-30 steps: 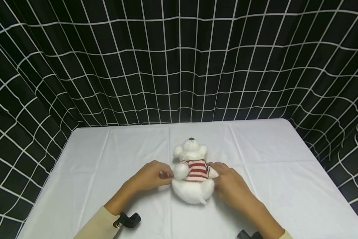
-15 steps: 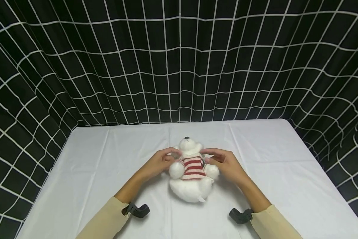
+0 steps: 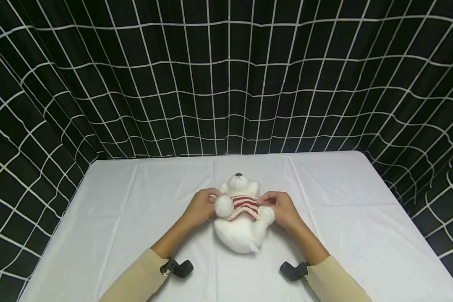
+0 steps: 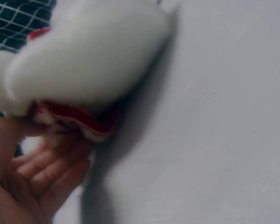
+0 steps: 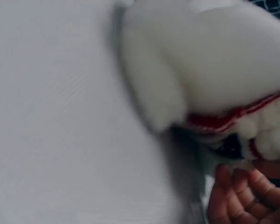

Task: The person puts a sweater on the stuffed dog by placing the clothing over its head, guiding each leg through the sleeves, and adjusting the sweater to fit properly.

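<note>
Head view: a white plush bear (image 3: 241, 222) is seen lying on its back near the middle of a table covered by a white cloth (image 3: 116, 201), its nose pointed towards the black grid-patterned curtain (image 3: 226, 75) behind the table. A red-and-white striped sweater (image 3: 243, 206) is worn on its chest. The sweater's edge on the bear's one side is pinched by the curled fingers of the left hand (image 3: 200, 207), and the opposite edge is pinched by the right hand (image 3: 281, 207). Beige sleeves (image 3: 135, 281) and black wrist mounts are seen below.

Left wrist view: the blurred bear (image 4: 88, 51) is shown close up on the cloth, and the red hem of the sweater (image 4: 70, 119) is gripped between thumb and curled fingers (image 4: 51, 168).

Right wrist view: the bear's white body (image 5: 214, 65) fills the frame, the red hem (image 5: 224, 121) is seen beneath it, and curled fingertips (image 5: 242, 196) are shown at the hem's lower edge.
</note>
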`<action>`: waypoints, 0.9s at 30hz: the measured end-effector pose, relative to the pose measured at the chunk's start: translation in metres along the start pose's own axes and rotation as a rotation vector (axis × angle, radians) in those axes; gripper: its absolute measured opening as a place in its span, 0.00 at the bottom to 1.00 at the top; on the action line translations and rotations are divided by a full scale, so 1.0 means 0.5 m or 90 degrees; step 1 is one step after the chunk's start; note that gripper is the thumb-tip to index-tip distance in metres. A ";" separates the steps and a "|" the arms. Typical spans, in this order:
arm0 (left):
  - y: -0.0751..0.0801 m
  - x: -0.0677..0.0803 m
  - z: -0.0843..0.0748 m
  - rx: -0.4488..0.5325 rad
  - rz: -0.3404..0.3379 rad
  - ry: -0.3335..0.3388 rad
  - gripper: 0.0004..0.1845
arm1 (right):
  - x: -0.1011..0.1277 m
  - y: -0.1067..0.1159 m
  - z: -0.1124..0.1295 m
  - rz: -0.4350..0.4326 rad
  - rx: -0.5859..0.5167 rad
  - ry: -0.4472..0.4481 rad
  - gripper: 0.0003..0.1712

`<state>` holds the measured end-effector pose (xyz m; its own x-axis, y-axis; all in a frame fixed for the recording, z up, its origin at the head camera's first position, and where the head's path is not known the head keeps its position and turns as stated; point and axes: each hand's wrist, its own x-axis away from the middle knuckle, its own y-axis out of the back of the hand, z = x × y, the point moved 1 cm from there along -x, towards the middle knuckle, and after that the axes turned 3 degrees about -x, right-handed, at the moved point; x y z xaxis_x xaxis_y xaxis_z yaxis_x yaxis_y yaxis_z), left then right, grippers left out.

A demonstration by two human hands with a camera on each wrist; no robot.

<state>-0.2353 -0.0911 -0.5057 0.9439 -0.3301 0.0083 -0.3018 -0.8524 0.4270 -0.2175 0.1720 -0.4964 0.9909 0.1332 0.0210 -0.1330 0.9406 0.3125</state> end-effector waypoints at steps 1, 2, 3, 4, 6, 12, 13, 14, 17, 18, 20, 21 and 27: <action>0.002 0.002 -0.003 0.000 -0.009 0.012 0.12 | 0.001 -0.001 0.004 -0.002 0.003 -0.011 0.09; 0.004 0.005 -0.005 0.012 -0.007 0.026 0.11 | 0.003 -0.001 0.008 0.000 0.003 -0.029 0.11; 0.007 0.008 -0.007 0.023 0.000 0.040 0.11 | 0.007 0.000 0.014 0.006 0.005 -0.049 0.14; 0.009 0.012 -0.010 0.036 0.012 0.058 0.13 | 0.011 0.001 0.020 0.019 0.012 -0.067 0.16; 0.014 0.018 -0.015 0.073 0.046 0.100 0.19 | 0.019 0.003 0.031 0.062 0.017 -0.102 0.23; 0.023 0.025 -0.034 0.167 0.126 0.136 0.23 | 0.037 0.003 0.067 0.196 -0.028 -0.078 0.25; 0.024 0.026 -0.041 0.172 0.119 0.124 0.22 | 0.040 0.004 0.074 0.195 -0.033 -0.056 0.23; 0.026 0.026 -0.049 0.177 0.113 0.106 0.22 | 0.043 0.006 0.080 0.188 -0.034 -0.030 0.22; 0.029 0.029 -0.072 0.178 0.074 0.043 0.23 | 0.048 0.008 0.096 0.153 -0.025 0.067 0.18; 0.029 0.031 -0.078 0.178 0.059 0.022 0.24 | 0.050 0.008 0.099 0.138 -0.012 0.106 0.18; 0.029 0.036 -0.082 0.167 0.035 -0.010 0.24 | 0.056 0.008 0.100 0.106 0.007 0.170 0.18; 0.028 0.039 -0.082 0.153 0.020 -0.024 0.23 | 0.060 0.007 0.098 0.089 0.019 0.195 0.19; 0.012 0.075 -0.053 0.111 0.010 -0.099 0.18 | 0.091 0.004 0.072 0.056 0.074 0.269 0.20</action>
<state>-0.1981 -0.0979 -0.4791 0.9110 -0.3910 -0.1310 -0.3478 -0.8993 0.2651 -0.1719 0.1686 -0.4607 0.8769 0.3502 -0.3294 -0.1899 0.8817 0.4320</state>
